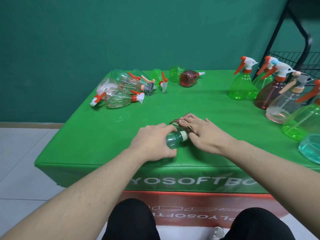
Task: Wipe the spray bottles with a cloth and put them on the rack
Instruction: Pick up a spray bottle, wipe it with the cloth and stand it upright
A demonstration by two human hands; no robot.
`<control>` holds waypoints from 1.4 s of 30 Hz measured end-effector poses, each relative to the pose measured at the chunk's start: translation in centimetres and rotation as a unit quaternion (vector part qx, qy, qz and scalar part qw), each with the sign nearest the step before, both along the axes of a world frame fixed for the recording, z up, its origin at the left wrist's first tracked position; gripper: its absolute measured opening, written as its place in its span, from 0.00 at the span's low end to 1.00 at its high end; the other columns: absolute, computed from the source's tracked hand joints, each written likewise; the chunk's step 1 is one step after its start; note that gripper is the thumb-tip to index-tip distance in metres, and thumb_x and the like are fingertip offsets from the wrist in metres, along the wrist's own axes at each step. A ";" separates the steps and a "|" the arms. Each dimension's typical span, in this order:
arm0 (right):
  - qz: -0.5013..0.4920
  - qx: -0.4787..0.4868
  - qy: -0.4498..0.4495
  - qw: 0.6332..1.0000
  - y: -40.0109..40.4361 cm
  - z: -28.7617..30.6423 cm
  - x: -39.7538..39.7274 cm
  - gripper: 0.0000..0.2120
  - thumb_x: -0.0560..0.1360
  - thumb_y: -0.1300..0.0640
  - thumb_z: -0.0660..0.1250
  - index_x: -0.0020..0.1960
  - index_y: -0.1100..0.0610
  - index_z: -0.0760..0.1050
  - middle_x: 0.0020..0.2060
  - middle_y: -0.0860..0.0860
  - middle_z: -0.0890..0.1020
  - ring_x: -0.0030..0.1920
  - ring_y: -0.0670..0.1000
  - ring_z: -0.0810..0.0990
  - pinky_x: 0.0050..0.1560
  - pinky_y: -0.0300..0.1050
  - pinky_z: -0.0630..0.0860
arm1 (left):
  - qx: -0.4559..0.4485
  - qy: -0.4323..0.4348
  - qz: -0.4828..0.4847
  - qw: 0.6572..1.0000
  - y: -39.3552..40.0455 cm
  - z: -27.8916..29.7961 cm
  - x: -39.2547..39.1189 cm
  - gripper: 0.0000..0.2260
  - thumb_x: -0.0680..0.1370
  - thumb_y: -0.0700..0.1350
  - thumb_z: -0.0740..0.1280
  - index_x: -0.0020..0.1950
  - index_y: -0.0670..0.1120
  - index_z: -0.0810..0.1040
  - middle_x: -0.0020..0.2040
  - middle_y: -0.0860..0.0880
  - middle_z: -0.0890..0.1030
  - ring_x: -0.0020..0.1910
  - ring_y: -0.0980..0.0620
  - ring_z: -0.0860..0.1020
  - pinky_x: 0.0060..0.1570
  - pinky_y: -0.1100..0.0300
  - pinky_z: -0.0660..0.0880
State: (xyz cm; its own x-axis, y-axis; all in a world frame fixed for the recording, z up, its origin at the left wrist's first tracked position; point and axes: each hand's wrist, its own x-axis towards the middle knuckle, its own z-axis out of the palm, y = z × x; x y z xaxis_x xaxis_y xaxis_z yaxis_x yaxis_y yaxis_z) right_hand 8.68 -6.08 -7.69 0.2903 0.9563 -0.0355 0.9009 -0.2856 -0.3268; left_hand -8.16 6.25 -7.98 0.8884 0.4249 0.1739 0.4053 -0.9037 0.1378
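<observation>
Left hand [152,144] grips bottle [174,141] beside right hand [206,134]

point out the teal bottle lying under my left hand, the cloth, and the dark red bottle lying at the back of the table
teal bottle [174,140]: head view, on its exposed shoulder beside the pale collar.
cloth [186,117]: head view, on the bunched part past the fingertips.
dark red bottle [188,78]: head view, on the middle of its body.

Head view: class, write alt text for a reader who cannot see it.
A person's left hand grips a teal spray bottle lying on a green table, while the right hand rests on a brown cloth. More bottles lie far left and stand right.
</observation>
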 end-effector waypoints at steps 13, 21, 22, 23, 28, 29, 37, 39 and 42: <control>0.033 -0.033 -0.005 0.999 0.8 0.3 1.5 0.39 0.71 0.38 0.40 0.81 0.44 0.56 0.81 0.44 0.57 0.81 0.45 0.48 0.81 0.60 0.49 | 0.007 0.001 -0.013 1.000 -0.2 0.1 -0.1 0.28 0.73 0.64 0.69 0.72 0.60 0.69 0.63 0.57 0.77 0.58 0.52 0.78 0.55 0.56 0.75; 0.090 -0.066 -0.052 0.992 -2.1 2.1 1.5 0.41 0.68 0.39 0.38 0.81 0.40 0.55 0.80 0.38 0.52 0.80 0.39 0.45 0.80 0.59 0.40 | -0.011 0.001 -0.052 0.999 0.1 0.2 -0.7 0.29 0.75 0.64 0.69 0.74 0.60 0.69 0.67 0.58 0.76 0.61 0.54 0.77 0.61 0.54 0.75; 0.094 -0.072 -0.056 0.991 -1.9 2.2 1.3 0.40 0.69 0.39 0.39 0.81 0.41 0.54 0.80 0.38 0.52 0.80 0.40 0.44 0.80 0.58 0.39 | -0.006 -0.001 -0.057 0.998 0.1 0.1 -0.8 0.29 0.75 0.64 0.69 0.74 0.60 0.69 0.67 0.59 0.76 0.62 0.54 0.77 0.62 0.54 0.75; 0.096 -0.080 -0.060 0.990 -1.6 2.2 1.1 0.38 0.71 0.41 0.40 0.81 0.41 0.54 0.80 0.38 0.52 0.80 0.40 0.44 0.80 0.58 0.39 | -0.001 -0.003 -0.062 0.998 0.1 0.0 -0.9 0.29 0.74 0.64 0.69 0.73 0.60 0.69 0.67 0.59 0.76 0.63 0.54 0.77 0.62 0.54 0.75; 0.087 -0.104 -0.048 0.990 1.3 1.9 0.1 0.35 0.74 0.43 0.41 0.81 0.42 0.54 0.81 0.41 0.55 0.81 0.43 0.49 0.80 0.61 0.43 | 0.011 -0.013 -0.067 0.998 0.2 -0.2 -0.9 0.28 0.74 0.64 0.69 0.73 0.60 0.70 0.68 0.59 0.76 0.65 0.53 0.76 0.61 0.55 0.74; 0.083 -0.105 -0.040 0.990 1.9 1.8 0.0 0.35 0.74 0.43 0.41 0.81 0.42 0.55 0.81 0.41 0.56 0.81 0.44 0.50 0.80 0.61 0.44 | 0.014 -0.013 -0.067 0.998 0.1 -0.3 -0.9 0.28 0.74 0.64 0.69 0.73 0.60 0.70 0.68 0.59 0.76 0.65 0.53 0.76 0.61 0.55 0.74; 0.072 -0.059 -0.007 0.996 1.2 2.3 0.6 0.43 0.67 0.36 0.39 0.79 0.44 0.63 0.79 0.45 0.64 0.79 0.48 0.58 0.80 0.53 0.54 | -0.027 -0.012 -0.043 0.999 0.6 0.0 -1.2 0.28 0.73 0.65 0.70 0.72 0.62 0.70 0.66 0.60 0.76 0.62 0.54 0.76 0.60 0.56 0.73; 0.059 -0.043 0.001 0.997 0.1 3.1 0.8 0.39 0.70 0.39 0.42 0.77 0.46 0.67 0.77 0.48 0.69 0.77 0.50 0.64 0.78 0.52 0.58 | -0.048 -0.007 -0.036 0.998 0.7 0.2 -1.3 0.28 0.73 0.65 0.71 0.72 0.62 0.70 0.66 0.60 0.76 0.61 0.54 0.76 0.59 0.57 0.73; 0.032 -0.014 0.032 0.999 -1.6 3.7 0.9 0.32 0.74 0.46 0.48 0.74 0.48 0.71 0.74 0.50 0.73 0.73 0.51 0.69 0.77 0.47 0.61 | -0.070 0.004 -0.034 0.997 0.6 0.6 -1.2 0.28 0.74 0.64 0.71 0.72 0.62 0.70 0.65 0.60 0.76 0.58 0.56 0.75 0.57 0.59 0.71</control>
State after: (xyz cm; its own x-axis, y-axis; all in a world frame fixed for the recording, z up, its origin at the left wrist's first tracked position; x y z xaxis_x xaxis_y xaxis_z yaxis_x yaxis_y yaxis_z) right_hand 9.60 -7.66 -3.96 0.2247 0.9712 -0.0790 0.8956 -0.2378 -0.3761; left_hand -9.34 6.88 -7.36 0.9170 0.3837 0.1090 0.3459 -0.9011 0.2615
